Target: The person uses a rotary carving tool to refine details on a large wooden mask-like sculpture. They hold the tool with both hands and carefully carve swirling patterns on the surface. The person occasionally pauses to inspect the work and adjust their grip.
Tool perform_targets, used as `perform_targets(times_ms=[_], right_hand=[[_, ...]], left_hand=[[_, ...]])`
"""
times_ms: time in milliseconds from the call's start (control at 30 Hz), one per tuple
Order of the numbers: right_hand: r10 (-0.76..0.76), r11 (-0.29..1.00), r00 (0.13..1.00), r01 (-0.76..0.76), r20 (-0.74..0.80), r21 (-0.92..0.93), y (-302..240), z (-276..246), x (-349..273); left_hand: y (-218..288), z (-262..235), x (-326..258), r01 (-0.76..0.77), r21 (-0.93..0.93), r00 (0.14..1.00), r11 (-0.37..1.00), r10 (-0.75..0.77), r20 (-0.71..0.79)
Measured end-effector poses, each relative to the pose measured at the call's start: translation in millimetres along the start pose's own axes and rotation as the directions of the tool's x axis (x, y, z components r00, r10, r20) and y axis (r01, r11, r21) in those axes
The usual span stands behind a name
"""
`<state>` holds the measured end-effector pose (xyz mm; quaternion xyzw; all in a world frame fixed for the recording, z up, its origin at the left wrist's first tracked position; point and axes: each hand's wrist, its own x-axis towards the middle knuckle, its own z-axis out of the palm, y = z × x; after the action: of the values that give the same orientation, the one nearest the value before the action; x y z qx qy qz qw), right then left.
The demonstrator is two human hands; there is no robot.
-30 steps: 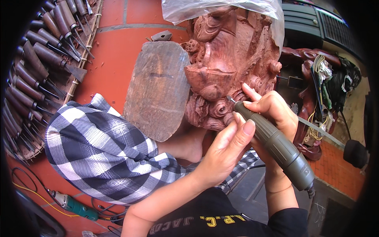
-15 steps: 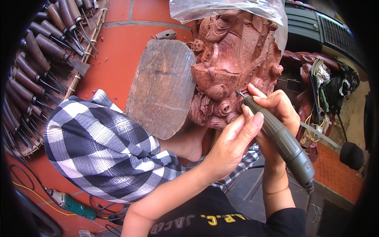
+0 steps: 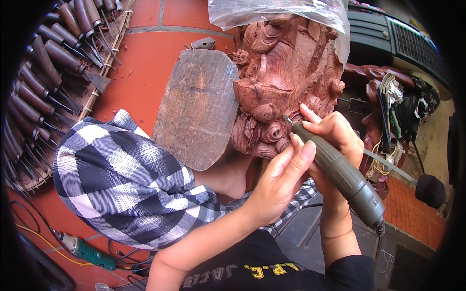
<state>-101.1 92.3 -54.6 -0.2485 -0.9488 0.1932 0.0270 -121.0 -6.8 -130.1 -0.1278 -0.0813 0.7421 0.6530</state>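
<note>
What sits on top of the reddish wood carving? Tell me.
A clear plastic sheet drapes over the top of the reddish wood carving and down its right side. The carving's uppermost part is covered by it and cut off by the picture's edge.

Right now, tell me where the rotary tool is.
Head view, right of centre: the rotary tool is in the right hand, its tip on the wood carving.

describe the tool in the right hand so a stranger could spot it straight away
Start at the reddish wood carving under clear plastic. At its lower edge the right hand grips a grey-green rotary handpiece; unlike the wooden-handled chisels, it is smooth and corded.
</note>
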Motion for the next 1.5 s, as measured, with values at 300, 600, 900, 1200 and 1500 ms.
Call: perform_targets(times_ms=[300,600,900,1200,1500], right_hand=[[0.116,0.993,0.990,-0.114,-0.076,0.024,-1.7,1.1,3.7],[0.024,0.996,0.998,-0.030,-0.066,-0.088,-4.8,5.6,2.6],[-0.091,0.995,0.995,0.089,-0.036,-0.049,1.5,7.0,-2.9],[-0.104,0.993,0.993,0.107,-0.055,0.047,11.7,3.0,-5.6],[-0.158,0.987,0.986,0.160,-0.050,0.029,16.0,2.9,-6.5]], left_hand=[[5.5,3.5,9.4,-0.038,-0.102,0.997,0.994,0.044,0.058],[-0.1,-4.8,4.9,-0.017,-0.137,0.998,0.990,0.025,0.058],[-7.0,-9.4,-2.6,-0.014,-0.118,0.998,0.993,0.020,0.053],[-10.6,-5.7,-0.9,-0.047,-0.123,0.998,0.991,0.053,0.042],[-12.2,-4.8,-1.2,-0.036,-0.145,0.999,0.989,0.035,-0.013]])
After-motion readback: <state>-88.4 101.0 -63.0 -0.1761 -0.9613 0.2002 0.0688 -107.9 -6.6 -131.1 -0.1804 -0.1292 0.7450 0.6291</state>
